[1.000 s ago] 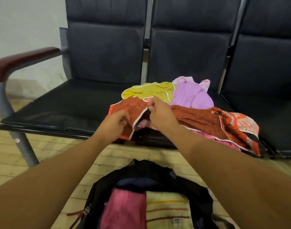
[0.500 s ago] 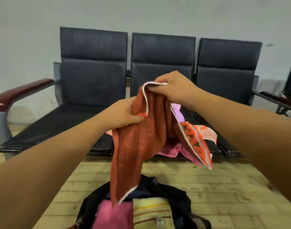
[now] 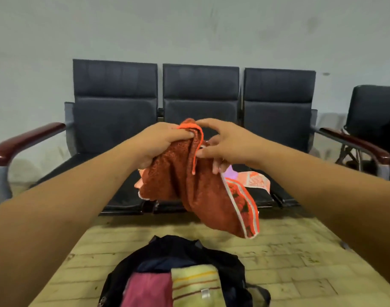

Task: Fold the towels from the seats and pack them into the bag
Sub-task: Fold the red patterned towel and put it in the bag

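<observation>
- The left hand [image 3: 161, 144] is clenched around a bunched top edge of the rust-orange towel [image 3: 196, 191], held up in the air in front of the seats [image 3: 114, 173], probably so that the cloth hangs free for folding.
- The right hand [image 3: 223, 147] pinches the towel's hem just beside the left, fingers half spread, seemingly feeling for a corner.
- The towel is nubbly terry with a patterned orange border and pale trim, drooping in soft folds.
- Below the towel, the dark bag [image 3: 225, 264] lies open on the floor, holding a folded pink towel [image 3: 149, 291] and a striped yellow towel [image 3: 194, 282].
</observation>
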Demonstrator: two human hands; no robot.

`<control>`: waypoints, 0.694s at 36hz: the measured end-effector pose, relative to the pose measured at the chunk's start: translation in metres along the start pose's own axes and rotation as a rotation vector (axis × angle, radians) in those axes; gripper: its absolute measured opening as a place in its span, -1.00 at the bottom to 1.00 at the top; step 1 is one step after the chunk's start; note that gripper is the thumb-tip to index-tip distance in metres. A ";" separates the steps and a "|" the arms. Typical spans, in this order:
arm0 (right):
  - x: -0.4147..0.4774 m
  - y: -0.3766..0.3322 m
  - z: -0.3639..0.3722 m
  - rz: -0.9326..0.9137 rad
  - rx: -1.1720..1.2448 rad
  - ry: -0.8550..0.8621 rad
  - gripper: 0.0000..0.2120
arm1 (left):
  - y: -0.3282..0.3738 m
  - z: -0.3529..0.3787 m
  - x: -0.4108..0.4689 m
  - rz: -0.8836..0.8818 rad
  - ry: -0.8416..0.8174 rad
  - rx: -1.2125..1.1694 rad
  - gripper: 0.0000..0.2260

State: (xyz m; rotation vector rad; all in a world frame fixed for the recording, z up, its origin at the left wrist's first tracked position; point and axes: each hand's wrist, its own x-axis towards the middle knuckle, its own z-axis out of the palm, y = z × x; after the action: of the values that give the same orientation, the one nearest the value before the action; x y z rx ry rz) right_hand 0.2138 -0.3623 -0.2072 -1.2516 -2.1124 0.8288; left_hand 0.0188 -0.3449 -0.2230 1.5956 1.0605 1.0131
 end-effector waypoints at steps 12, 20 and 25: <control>-0.004 -0.004 0.010 -0.032 -0.016 0.250 -0.86 | 0.015 -0.016 -0.011 -0.029 -0.065 0.211 -0.79; -0.002 0.008 -0.029 -0.024 0.088 0.431 -0.86 | -0.011 -0.060 -0.024 -0.068 -0.021 0.293 -0.80; -0.004 0.021 -0.047 0.016 -0.184 0.303 -0.78 | -0.010 -0.079 -0.022 0.039 0.288 0.028 -0.87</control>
State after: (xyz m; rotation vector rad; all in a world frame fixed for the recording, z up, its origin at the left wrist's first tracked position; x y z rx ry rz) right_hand 0.2609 -0.3470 -0.1920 -1.3919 -1.9662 0.4249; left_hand -0.0635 -0.3445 -0.2184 1.5267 1.2443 1.2876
